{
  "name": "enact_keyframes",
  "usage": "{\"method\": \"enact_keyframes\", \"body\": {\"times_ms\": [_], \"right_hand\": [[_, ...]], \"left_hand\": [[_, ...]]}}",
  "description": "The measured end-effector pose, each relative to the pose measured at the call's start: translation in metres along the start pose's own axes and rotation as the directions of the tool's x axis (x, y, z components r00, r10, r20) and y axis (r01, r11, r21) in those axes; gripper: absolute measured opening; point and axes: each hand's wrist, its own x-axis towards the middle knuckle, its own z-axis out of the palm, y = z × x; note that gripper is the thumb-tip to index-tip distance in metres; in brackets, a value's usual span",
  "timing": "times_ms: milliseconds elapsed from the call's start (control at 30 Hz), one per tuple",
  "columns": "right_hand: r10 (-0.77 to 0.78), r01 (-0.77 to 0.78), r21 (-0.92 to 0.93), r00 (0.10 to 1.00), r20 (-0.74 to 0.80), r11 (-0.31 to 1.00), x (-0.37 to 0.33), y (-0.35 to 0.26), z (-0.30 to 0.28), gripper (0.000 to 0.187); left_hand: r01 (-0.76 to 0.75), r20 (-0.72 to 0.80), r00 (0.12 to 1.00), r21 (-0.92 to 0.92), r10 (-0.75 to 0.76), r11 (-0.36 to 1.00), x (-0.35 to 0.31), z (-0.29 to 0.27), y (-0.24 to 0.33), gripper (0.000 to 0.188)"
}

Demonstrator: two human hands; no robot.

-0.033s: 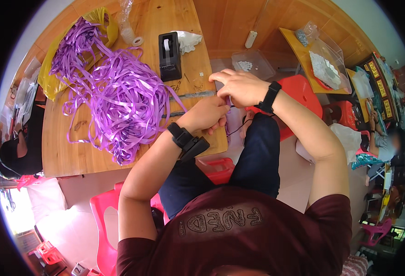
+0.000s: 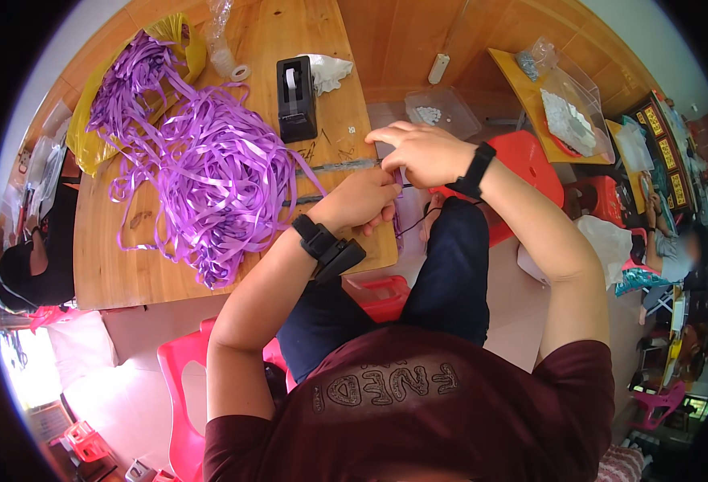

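Note:
Over the table's right edge, my left hand (image 2: 362,201) is closed, fingers curled, with a purple ribbon (image 2: 405,178) at its fingertips. My right hand (image 2: 422,153) meets it there, thumb and a finger pinched at the same ribbon while its other fingers stretch out to the left. The exact grip is partly hidden by the fingers. More purple ribbon hangs below the hands beside the table edge. To the left lies a large tangled heap of purple ribbons (image 2: 217,169), one strand of which runs toward my left forearm.
A black tape dispenser (image 2: 296,104) stands behind the heap, beside crumpled white paper (image 2: 328,72) and a tape roll (image 2: 241,73). A yellow plastic bag (image 2: 89,149) holds more ribbons. Red stools (image 2: 523,177) and a clear bin (image 2: 458,120) are to the right. Other people sit at both sides.
My right hand and forearm have shifted very slightly to the right. Otherwise everything looks the same.

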Motion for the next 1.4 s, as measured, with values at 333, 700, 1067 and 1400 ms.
{"method": "enact_keyframes", "body": {"times_ms": [333, 700, 1067, 1400], "right_hand": [[0.527, -0.23, 0.969, 0.815, 0.241, -0.089, -0.072, 0.035, 0.083, 0.034], [0.313, 0.125, 0.762, 0.944, 0.105, -0.635, -0.03, 0.021, 0.158, 0.023], [0.337, 0.113, 0.758, 0.93, 0.147, -0.642, -0.021, 0.003, 0.141, 0.028], [0.26, 0.193, 0.605, 0.965, 0.023, -0.772, -0.026, -0.001, 0.123, 0.064]], "left_hand": [[0.053, -0.006, 0.999, -0.028, -0.053, 0.998, -0.006, 0.001, 0.005, 0.023], [0.062, -0.018, 0.998, -0.066, -0.063, 0.996, -0.006, 0.004, 0.009, 0.021], [0.06, -0.016, 0.998, -0.063, -0.061, 0.996, -0.007, 0.004, 0.011, 0.022], [0.065, -0.016, 0.998, -0.051, -0.066, 0.997, -0.006, 0.006, 0.012, 0.024]]}}
